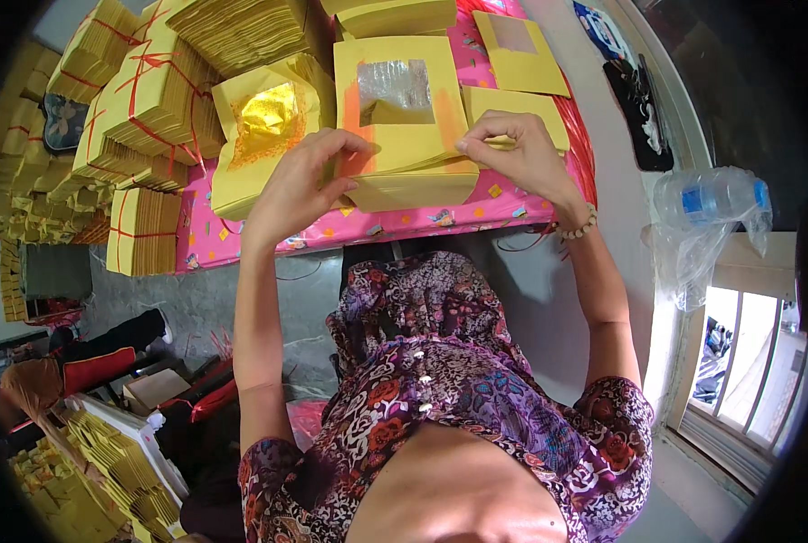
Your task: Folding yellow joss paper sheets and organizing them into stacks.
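A stack of yellow paper sheets [399,190] lies before me at the table's near edge. Its top sheet [413,140] bears a silver foil square [395,86] and orange bands down both sides. My right hand [521,154] pinches the right edge of the top sheets between thumb and forefinger, and their near edge is slightly raised. At the stack's left side, my left hand [309,176] has its forefinger on the paper, with the thumb apart near the front corner. Left of it stands another yellow stack [241,176] topped with gold foil [272,113].
Yellow bundles tied with red string [159,100] crowd the left. Pink patterned cloth [458,213] covers the table. Loose yellow sheets [521,59] lie at the far right, beside red string [585,154]. A plastic bottle [707,199] is near the window. Another person [37,385] is at lower left.
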`<state>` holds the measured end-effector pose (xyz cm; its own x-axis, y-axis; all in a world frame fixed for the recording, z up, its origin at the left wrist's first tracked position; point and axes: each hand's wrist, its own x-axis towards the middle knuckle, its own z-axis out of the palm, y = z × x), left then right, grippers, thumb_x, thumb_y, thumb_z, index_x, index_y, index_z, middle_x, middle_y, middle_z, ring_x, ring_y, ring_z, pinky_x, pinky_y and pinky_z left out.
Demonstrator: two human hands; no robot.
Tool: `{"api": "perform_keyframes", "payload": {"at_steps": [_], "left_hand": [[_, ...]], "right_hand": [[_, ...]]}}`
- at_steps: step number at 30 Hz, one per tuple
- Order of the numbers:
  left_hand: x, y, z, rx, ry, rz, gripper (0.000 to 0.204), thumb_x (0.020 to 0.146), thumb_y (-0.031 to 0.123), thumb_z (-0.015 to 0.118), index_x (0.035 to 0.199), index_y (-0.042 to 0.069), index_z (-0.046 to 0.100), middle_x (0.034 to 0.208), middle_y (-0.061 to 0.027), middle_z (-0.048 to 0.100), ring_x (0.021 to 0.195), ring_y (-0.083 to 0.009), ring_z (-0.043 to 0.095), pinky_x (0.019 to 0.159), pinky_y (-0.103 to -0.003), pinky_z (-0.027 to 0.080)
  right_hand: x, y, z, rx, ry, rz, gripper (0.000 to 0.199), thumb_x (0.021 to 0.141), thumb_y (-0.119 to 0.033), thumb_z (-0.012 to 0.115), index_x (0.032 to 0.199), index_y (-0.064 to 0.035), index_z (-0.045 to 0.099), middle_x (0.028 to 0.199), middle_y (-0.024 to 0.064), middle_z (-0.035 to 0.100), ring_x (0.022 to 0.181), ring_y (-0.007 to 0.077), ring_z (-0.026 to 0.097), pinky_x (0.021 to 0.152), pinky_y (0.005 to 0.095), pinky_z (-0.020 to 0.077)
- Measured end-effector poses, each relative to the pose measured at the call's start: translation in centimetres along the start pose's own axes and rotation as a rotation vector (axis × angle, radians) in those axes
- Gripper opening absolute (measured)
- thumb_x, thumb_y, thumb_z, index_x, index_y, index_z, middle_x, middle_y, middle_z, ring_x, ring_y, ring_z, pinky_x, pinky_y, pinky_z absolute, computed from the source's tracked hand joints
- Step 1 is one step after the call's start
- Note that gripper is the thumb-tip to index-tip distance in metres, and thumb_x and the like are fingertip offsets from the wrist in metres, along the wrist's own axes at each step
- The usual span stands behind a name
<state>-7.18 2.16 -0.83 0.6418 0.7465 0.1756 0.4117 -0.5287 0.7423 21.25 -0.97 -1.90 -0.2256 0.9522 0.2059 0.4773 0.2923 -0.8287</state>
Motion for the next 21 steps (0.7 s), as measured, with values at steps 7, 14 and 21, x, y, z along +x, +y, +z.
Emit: {"api": "perform_keyframes", "payload": {"at_steps": [7, 14, 21], "left_hand": [[0.2, 0.1, -0.4, 0.113, -0.077, -0.043, 0.041, 0.07, 0.003, 0.072, 0.108, 0.004, 0.057, 0.106, -0.0087, 0.06, 0.102, -0.0253, 0.057, 0.091, -0.034, 0.044], [2.1, 0.7, 0.2, 0.395, 0.062, 0.174, 0.048, 0.073, 0.021, 0.073, 0.116, 0.006, 0.055, 0.116, -0.0131, 0.057, 0.107, -0.0326, 0.053, 0.092, -0.039, 0.042], [3.7, -0.2, -0.3, 0.234, -0.125, -0.024, 0.029, 0.091, 0.019, 0.052, 0.114, 0.004, 0.058, 0.1, -0.0212, 0.061, 0.094, -0.0365, 0.057, 0.082, -0.041, 0.045]], "right_hand": [[0.0, -0.2, 0.0, -0.02, 0.006, -0.044, 0.019, 0.081, -0.016, 0.068, 0.077, 0.0019, 0.065, 0.069, 0.007, 0.063, 0.065, 0.0126, 0.06, 0.063, 0.0272, 0.0461], [0.6, 0.1, -0.5, -0.078, 0.106, -0.229, 0.016, 0.082, -0.016, 0.068, 0.08, -0.0001, 0.065, 0.071, 0.0066, 0.06, 0.069, 0.0134, 0.058, 0.064, 0.0278, 0.045], [1.2, 1.0, -0.7, 0.105, 0.027, -0.186, 0.015, 0.079, -0.015, 0.069, 0.088, -0.0038, 0.066, 0.084, 0.007, 0.064, 0.08, 0.0186, 0.06, 0.076, 0.029, 0.047]]}}
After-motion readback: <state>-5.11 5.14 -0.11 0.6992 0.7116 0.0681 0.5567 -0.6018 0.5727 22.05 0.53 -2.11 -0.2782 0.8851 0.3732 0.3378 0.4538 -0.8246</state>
